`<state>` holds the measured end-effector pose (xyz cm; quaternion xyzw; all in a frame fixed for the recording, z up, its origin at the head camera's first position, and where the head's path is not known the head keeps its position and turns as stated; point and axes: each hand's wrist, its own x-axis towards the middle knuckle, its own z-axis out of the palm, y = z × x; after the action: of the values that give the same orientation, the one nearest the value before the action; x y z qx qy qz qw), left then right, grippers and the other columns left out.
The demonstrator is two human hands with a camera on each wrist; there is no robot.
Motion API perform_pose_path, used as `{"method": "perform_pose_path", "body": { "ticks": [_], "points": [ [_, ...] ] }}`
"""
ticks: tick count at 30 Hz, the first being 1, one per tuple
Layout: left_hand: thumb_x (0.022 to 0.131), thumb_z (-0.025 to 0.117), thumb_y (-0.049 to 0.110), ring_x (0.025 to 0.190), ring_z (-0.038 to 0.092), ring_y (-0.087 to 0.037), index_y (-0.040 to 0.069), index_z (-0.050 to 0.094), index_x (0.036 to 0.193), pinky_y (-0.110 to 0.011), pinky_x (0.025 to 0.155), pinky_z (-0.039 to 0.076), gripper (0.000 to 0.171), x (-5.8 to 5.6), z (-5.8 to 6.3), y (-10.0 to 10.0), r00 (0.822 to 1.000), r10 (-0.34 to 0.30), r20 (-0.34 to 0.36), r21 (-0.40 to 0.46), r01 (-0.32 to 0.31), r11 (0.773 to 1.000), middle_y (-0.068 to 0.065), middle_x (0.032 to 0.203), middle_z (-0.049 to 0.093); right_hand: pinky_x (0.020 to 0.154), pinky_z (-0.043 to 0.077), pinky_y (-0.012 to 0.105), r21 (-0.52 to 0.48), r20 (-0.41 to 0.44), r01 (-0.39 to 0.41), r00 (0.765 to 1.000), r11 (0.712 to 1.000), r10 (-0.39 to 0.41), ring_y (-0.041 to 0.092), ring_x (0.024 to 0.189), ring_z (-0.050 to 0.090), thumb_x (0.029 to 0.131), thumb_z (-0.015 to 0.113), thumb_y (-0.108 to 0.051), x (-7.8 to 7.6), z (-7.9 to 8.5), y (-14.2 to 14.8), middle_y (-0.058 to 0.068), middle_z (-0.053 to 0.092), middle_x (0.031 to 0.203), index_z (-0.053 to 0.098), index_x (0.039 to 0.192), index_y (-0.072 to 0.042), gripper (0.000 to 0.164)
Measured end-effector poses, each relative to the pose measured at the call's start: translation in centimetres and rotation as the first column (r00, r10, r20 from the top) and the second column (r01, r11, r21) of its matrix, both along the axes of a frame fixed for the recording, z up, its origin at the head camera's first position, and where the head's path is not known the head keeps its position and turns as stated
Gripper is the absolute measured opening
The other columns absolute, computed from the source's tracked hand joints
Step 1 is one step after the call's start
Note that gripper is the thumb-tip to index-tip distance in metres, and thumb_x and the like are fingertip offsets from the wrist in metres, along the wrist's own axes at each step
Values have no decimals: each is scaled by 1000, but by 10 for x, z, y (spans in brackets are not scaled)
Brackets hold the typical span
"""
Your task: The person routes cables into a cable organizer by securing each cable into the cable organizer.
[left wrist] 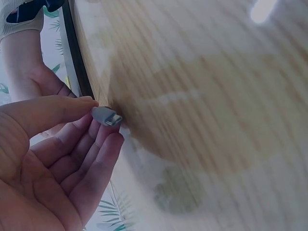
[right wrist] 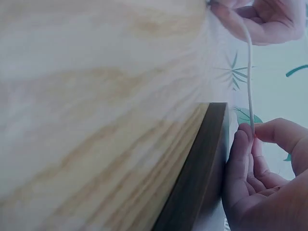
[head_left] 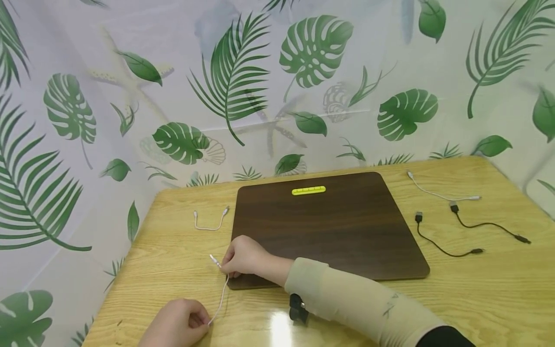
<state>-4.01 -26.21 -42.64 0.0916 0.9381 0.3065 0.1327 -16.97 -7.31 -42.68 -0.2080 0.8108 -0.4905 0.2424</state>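
A short white charging cable (head_left: 223, 300) is stretched between my two hands. My left hand (head_left: 177, 324), at the front left of the table, pinches one plug (left wrist: 107, 116) between thumb and fingers, its metal tip sticking out in the left wrist view. My right hand (head_left: 244, 256) pinches the cable just below its other end, over the left front corner of a dark brown board (head_left: 329, 236). The white connector (head_left: 214, 260) at that end points up and left past the fingertips. In the right wrist view the cord (right wrist: 250, 77) runs between both hands.
Another white cable (head_left: 208, 229) lies left of the board. At the right lie a white cable (head_left: 442, 196) and two black cables (head_left: 442, 250) (head_left: 485, 224). A yellow slotted strip (head_left: 309, 191) sits near the board's back edge. Leaf-printed cloth (head_left: 260, 96) hangs behind the wooden table (head_left: 165, 260).
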Motion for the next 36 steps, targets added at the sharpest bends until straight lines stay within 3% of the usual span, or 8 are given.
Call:
{"method": "perform_pose_path", "body": {
  "ticks": [4, 15, 29, 36],
  "points": [
    [86, 86, 6, 63, 59, 4, 13, 74, 77, -19, 59, 52, 16, -2, 1, 1, 1000, 11, 14, -18, -11, 1000, 7, 71, 70, 62, 64, 27, -64, 83, 20, 996, 998, -14, 10, 59, 66, 89, 78, 4, -2, -1, 3, 14, 78, 81, 80, 84, 8, 7],
    [86, 85, 7, 63, 59, 3, 14, 74, 76, -19, 59, 51, 16, -5, 3, 6, 1000, 6, 15, -44, -5, 999, 8, 70, 70, 65, 66, 28, -126, 180, 60, 983, 990, -37, 9, 59, 67, 89, 76, 7, -6, -1, 14, 21, 80, 85, 80, 90, 12, 6],
    [86, 83, 10, 64, 55, 7, 17, 75, 75, -19, 62, 51, 16, -13, 7, 15, 995, 12, -94, -56, -18, 998, 13, 68, 69, 66, 67, 29, -166, 251, 152, 962, 974, -107, 9, 58, 67, 90, 76, 6, -18, -2, 37, 15, 78, 74, 79, 93, 13, 9],
    [87, 83, 11, 65, 58, 6, 16, 77, 77, -19, 62, 52, 12, -23, 10, 23, 996, 14, -92, -31, -17, 999, 11, 71, 71, 65, 65, 25, -181, 303, 220, 940, 959, -158, 7, 59, 67, 92, 74, 3, -24, -2, 50, 5, 73, 70, 79, 96, 14, 12]
  ]
}}
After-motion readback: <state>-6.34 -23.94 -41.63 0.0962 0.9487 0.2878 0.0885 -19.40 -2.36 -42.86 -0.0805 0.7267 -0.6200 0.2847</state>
